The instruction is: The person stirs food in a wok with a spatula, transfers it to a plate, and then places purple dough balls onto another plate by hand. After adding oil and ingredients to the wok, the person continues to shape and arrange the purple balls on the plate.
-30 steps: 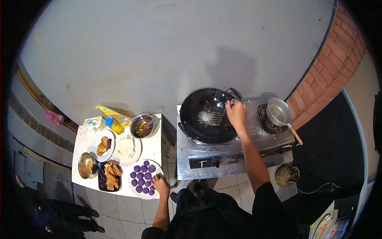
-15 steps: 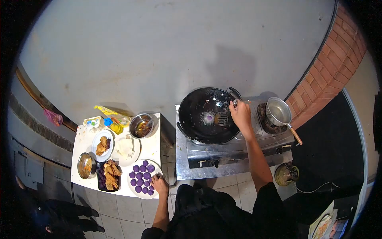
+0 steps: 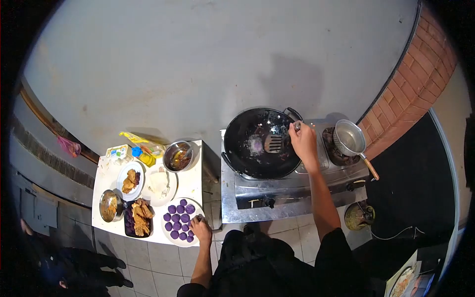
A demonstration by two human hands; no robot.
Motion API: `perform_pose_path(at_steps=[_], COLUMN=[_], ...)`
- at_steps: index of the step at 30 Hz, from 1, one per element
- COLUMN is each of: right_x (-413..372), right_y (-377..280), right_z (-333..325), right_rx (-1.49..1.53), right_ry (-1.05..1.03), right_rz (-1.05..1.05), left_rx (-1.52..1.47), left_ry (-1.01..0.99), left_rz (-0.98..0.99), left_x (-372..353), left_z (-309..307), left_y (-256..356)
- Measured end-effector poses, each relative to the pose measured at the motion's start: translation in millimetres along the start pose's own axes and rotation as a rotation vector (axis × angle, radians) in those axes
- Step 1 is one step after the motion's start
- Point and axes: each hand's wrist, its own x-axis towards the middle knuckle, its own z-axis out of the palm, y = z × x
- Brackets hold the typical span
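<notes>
My right hand is wrapped round the handle of a slotted spatula. The spatula's head is inside a black wok, just right of a purple ball in bubbling oil. At the right edge of a white plate, my left hand has its fingers curled inward beside several purple dough balls. Whatever is between those fingertips is too small and hidden to make out.
A pan with a wooden handle sits on the right burner of the steel stove. On the white table are fried food, a metal bowl and a yellow bottle. A person is at lower left.
The spatula head has shifted a little left toward the ball in the wok and shows its slots more plainly. My left hand stays at the plate's edge. The whole view has shifted slightly.
</notes>
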Motion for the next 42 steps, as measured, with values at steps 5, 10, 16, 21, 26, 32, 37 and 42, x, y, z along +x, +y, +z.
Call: perform_pose_path(at_steps=[5, 10, 16, 21, 26, 32, 37, 42], right_x=[-4, -5, -5, -6, -12, -16, -19, -16], right_y=[10, 7, -25, -23, -2, 12, 6, -25], right_z=[6, 19, 14, 6, -2, 1, 26, 24], right_rx=[-0.034, 0.01, 0.103, 0.105, -0.001, -0.082, -0.014, 0.118], right_ry=[-0.003, -0.034, -0.026, -0.01, 0.082, 0.026, 0.02, 0.027], right_rz=[-0.034, -0.007, 0.0, -0.02, -0.059, 0.022, 0.035, -0.014], left_rx=[0.017, 0.006, -0.033, -0.001, -0.036, -0.066, -0.02, -0.073], left_ry=[-0.027, 0.009, 0.017, 0.022, -0.024, 0.061, 0.002, 0.066], left_rz=[-0.033, -0.019, 0.001, -0.004, -0.022, 0.047, 0.051, 0.06], left_x=[1, -1, -1, -1, 1, 1, 0, -1], left_z=[-1, 1, 0, 4, -1, -2, 6, 6], left_y=[1, 0, -1, -5, -3, -2, -10, -9])
